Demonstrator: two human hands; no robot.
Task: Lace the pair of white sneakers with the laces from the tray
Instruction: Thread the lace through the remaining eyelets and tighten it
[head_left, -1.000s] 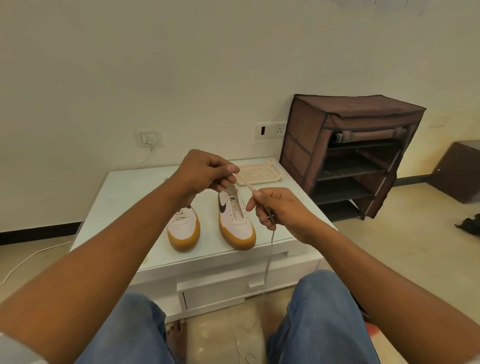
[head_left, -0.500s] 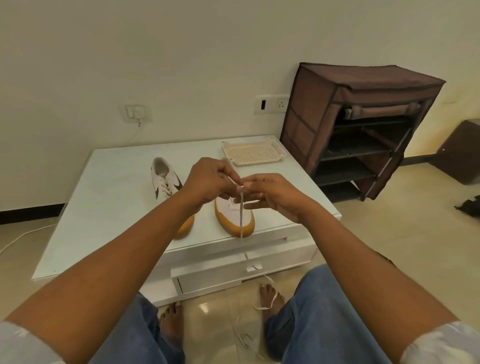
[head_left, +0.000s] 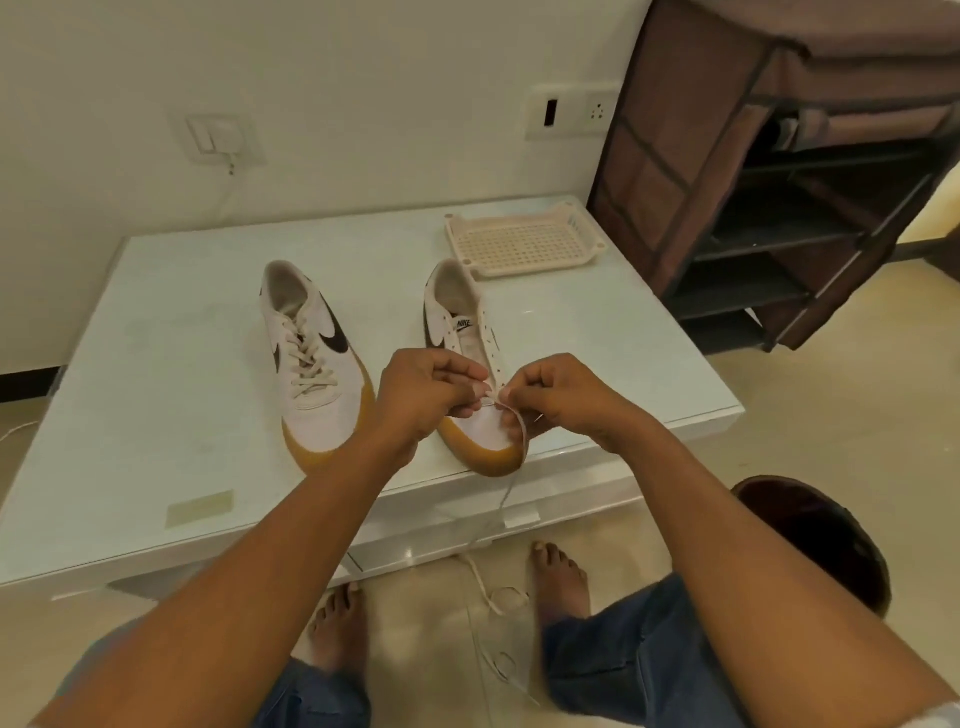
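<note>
The unlaced white sneaker (head_left: 457, 317) stood on the pale worktop (head_left: 156, 364) with its toe close to the front edge, pointing at the seated person. The laced sneaker (head_left: 311, 364) stood near it on that person's left, also toe-forward. Both hands met over the toe end of the unlaced white sneaker. The left hand (head_left: 421, 395) had its fingers (head_left: 467, 371) curled in, pinching a short stretch of the lace (head_left: 522, 426) against the thumb. The right hand (head_left: 556, 395) pinched the same lace just beside it, fingers bent tight. From there the lace curved round the toe, dropped past the worktop's front edge and lay in loose coils on the floor (head_left: 779, 441) between two bare feet (head_left: 558, 577). The tray (head_left: 582, 218), pale and perforated, sat just behind the unlaced white sneaker's heel. A brown fabric shoe rack (head_left: 727, 182) stood beside the worktop, against the wall (head_left: 363, 104)
</note>
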